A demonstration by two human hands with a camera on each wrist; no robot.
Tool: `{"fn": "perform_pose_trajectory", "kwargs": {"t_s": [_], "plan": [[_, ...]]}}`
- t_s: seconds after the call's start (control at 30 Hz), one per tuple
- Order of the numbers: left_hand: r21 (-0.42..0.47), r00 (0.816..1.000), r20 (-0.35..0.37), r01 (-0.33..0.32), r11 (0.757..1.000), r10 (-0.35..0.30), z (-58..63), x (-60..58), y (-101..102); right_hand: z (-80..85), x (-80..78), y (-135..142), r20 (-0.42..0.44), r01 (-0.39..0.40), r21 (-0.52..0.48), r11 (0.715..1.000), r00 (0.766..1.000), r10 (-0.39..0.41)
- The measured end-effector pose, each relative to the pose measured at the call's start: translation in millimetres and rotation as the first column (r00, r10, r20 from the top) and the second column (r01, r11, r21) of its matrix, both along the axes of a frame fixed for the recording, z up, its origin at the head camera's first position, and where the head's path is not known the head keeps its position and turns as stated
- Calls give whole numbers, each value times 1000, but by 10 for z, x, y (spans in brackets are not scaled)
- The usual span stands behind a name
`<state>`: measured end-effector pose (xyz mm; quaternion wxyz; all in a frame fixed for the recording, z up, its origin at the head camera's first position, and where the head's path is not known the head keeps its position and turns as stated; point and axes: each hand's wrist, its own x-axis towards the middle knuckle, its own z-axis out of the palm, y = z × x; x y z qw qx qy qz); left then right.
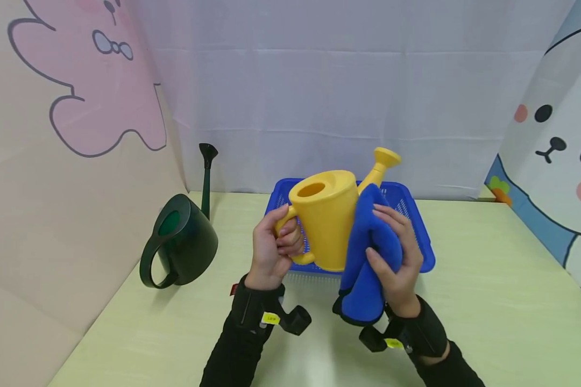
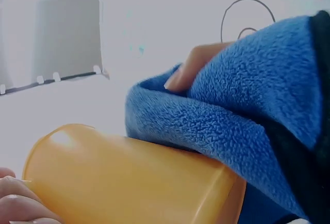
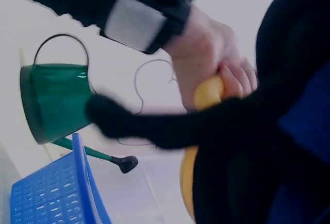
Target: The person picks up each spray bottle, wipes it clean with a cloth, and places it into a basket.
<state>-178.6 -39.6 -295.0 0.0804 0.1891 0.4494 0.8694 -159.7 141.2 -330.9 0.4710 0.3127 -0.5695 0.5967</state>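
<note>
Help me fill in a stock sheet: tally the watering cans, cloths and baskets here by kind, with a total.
Watering cans: 2, yellow can and dark green can
Cloths: 1, blue cloth
Baskets: 1, blue basket
Total: 4

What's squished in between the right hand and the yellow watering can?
A folded blue cloth, which the right hand grips beside the yellow watering can. The head and left wrist views both show it.

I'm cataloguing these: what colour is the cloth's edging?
Black edging, clearest in the left wrist view.
</note>
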Motion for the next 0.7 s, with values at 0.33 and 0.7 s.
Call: {"fn": "perform_pose_trajectory", "kwargs": {"t_s": [0.33, 0.7], "plan": [[11, 1000, -27, -8, 1000, 8, -11, -5, 4, -21, -40, 11, -5, 84, 27, 996, 996, -84], [12, 1000, -18, -12, 1000, 12, -26, -4, 5, -45, 46, -245, -497, 517, 272, 812, 798, -342]]}}
